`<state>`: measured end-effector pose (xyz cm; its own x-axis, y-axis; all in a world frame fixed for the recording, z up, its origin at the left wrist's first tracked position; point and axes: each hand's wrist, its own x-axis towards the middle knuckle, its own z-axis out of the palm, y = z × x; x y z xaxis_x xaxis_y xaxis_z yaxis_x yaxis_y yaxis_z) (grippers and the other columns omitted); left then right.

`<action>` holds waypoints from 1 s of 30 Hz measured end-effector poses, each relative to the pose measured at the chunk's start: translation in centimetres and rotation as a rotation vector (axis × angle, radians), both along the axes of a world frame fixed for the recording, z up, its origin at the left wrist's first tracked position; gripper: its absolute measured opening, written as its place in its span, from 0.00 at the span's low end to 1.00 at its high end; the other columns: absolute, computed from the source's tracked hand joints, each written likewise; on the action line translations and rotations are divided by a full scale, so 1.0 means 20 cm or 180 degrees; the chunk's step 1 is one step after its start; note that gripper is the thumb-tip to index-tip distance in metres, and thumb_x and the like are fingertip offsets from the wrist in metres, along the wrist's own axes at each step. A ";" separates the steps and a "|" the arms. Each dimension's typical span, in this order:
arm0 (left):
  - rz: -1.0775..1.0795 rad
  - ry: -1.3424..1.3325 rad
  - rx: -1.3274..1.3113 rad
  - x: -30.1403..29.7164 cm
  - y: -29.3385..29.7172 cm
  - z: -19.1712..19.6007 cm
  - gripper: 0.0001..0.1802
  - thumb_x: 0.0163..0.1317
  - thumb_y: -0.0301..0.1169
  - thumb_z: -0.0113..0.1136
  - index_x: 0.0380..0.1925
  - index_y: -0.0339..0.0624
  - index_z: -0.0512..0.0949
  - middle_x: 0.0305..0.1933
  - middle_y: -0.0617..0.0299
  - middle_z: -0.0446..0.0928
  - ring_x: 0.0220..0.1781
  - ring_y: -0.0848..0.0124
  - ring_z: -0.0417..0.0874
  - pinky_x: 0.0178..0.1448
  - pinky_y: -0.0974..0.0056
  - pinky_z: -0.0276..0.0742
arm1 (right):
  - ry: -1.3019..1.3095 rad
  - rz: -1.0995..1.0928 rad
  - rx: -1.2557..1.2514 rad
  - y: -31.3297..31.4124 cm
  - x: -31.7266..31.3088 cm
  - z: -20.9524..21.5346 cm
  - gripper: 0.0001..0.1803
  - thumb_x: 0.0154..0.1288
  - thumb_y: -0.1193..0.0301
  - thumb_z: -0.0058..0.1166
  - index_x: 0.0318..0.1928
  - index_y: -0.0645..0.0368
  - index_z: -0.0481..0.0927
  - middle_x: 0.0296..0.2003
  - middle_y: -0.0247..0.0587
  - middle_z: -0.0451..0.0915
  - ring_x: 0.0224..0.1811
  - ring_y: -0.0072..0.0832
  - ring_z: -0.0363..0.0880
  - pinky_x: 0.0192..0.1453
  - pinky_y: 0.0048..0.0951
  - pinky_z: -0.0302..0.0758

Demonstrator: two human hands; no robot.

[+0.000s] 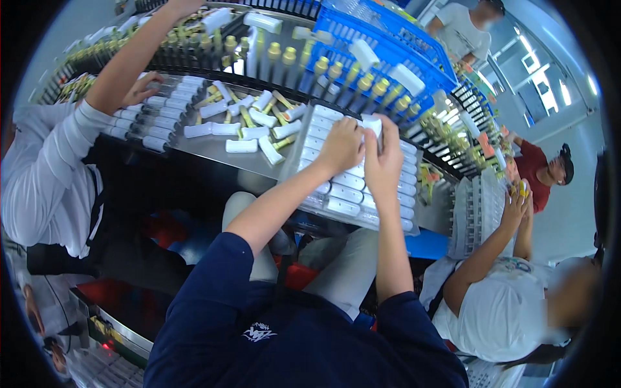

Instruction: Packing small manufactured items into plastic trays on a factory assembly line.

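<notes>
My right hand (384, 156) pinches a small white oblong plastic piece (371, 124) between thumb and fingers, above the far part of a tray. Close beside it, my left hand (342, 146) is closed with curled fingers; what lies inside them is hidden. Under both hands rests the clear plastic tray (299, 161), tilted across the table edge near my lap. Rows of white oblong pieces (343, 194) fill most of it. To the left of the tray, loose white pieces with yellow-green stems (244, 147) lie scattered on the metal table.
Behind the tray runs a black slatted rack (259, 68) carrying yellow-green and white parts. A blue crate (401, 61) stands beyond it. At left, a person in white sleeves (52, 168) reaches over another filled tray (169, 103). Stacked clear trays (475, 210) and another worker (495, 304) are at right.
</notes>
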<state>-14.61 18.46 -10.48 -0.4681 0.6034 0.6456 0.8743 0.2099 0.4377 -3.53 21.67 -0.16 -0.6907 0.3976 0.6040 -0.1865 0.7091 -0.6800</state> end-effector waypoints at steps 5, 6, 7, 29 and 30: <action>0.0128 0.0056 -0.0035 0.02 0.00 0.04 0.16 0.56 0.35 0.63 0.38 0.35 0.77 0.47 0.48 0.72 0.53 0.53 0.71 0.59 0.52 0.67 | 0.0336 -0.0395 -0.0668 0.21 0.16 -0.11 0.17 0.73 0.72 0.52 0.58 0.66 0.73 0.43 0.38 0.78 0.42 0.18 0.76 0.44 0.21 0.72; 0.0129 -0.0007 -0.0066 0.02 0.00 0.05 0.16 0.58 0.36 0.63 0.40 0.36 0.77 0.48 0.48 0.72 0.53 0.53 0.71 0.60 0.52 0.67 | 0.0545 -0.0478 -0.0441 0.30 0.17 -0.08 0.16 0.73 0.73 0.51 0.57 0.67 0.73 0.43 0.40 0.78 0.44 0.19 0.77 0.45 0.21 0.72; 0.0131 -0.0131 -0.0132 0.02 -0.01 0.05 0.16 0.58 0.35 0.63 0.41 0.36 0.76 0.47 0.48 0.73 0.53 0.53 0.72 0.60 0.52 0.66 | 0.0422 -0.0364 -0.0758 0.35 0.18 -0.01 0.15 0.74 0.72 0.50 0.56 0.67 0.73 0.42 0.40 0.78 0.43 0.20 0.77 0.45 0.21 0.73; 0.0132 -0.0072 0.0104 0.04 -0.01 0.02 0.15 0.59 0.33 0.62 0.43 0.38 0.74 0.44 0.53 0.77 0.52 0.57 0.75 0.61 0.53 0.66 | -0.0714 0.1635 0.2413 0.51 -0.86 0.48 0.08 0.63 0.72 0.57 0.40 0.58 0.75 0.63 0.52 0.71 0.76 0.49 0.55 0.78 0.45 0.50; 0.0115 -0.0070 0.0099 0.04 0.00 0.03 0.15 0.59 0.33 0.62 0.43 0.38 0.74 0.44 0.53 0.77 0.52 0.57 0.75 0.61 0.53 0.66 | -0.0534 0.1658 0.2330 0.50 -0.90 0.46 0.07 0.63 0.71 0.57 0.40 0.58 0.75 0.63 0.52 0.72 0.75 0.50 0.57 0.78 0.45 0.52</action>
<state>-13.81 18.38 -9.92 -0.5036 0.5657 0.6530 0.8564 0.2271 0.4637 -21.57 31.64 9.03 -0.7769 -0.4320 0.4581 -0.5432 0.8277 -0.1407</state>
